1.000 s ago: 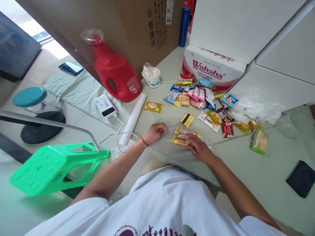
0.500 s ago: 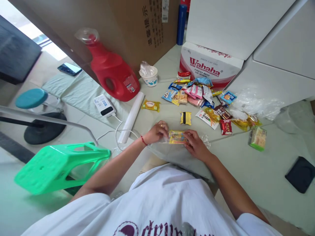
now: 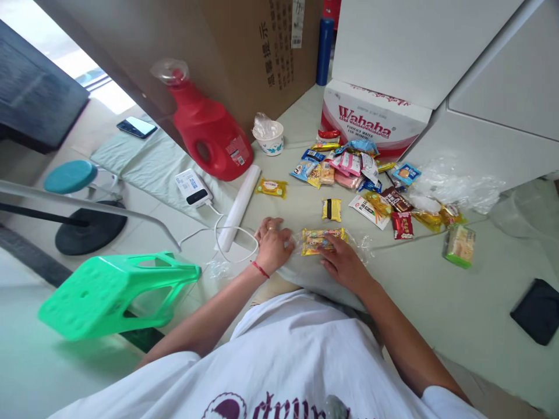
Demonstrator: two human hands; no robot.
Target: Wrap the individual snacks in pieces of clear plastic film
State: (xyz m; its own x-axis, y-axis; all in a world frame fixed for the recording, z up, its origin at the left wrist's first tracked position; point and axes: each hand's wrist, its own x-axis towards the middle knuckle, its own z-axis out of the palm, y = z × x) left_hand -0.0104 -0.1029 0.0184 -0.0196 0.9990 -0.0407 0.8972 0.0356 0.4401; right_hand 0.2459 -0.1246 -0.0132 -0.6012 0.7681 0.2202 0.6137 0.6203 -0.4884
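Yellow snack packets [image 3: 312, 247], side by side on clear plastic wrap [image 3: 361, 247], lie on the cloth in front of me. My right hand [image 3: 345, 263] rests over their right part, its fingers stretched out and touching the top rather than wrapped round them. To the left, my left hand [image 3: 274, 247] wears a ring and a red cord at the wrist. Its fingers are bent and apart, with nothing seen in them. It is near the white cable [image 3: 238, 260] and the lower end of a white roll [image 3: 238, 209]. A small yellow packet with a black band [image 3: 331, 209] lies just beyond the packets.
A pile of mixed snacks [image 3: 345, 163] lies before the Wahaha box [image 3: 371, 119]. Left of it stand a paper cup [image 3: 271, 142] and a red jug [image 3: 213, 134]. A power bank [image 3: 192, 187] and a green stool [image 3: 117, 297] are farther left. Crumpled clear plastic [image 3: 458, 183] lies right.
My left hand has moved left, away from the yellow packets, and its fingers have spread. My right hand has gone from gripping the packets' right edge to lying over them. The view has shifted slightly.
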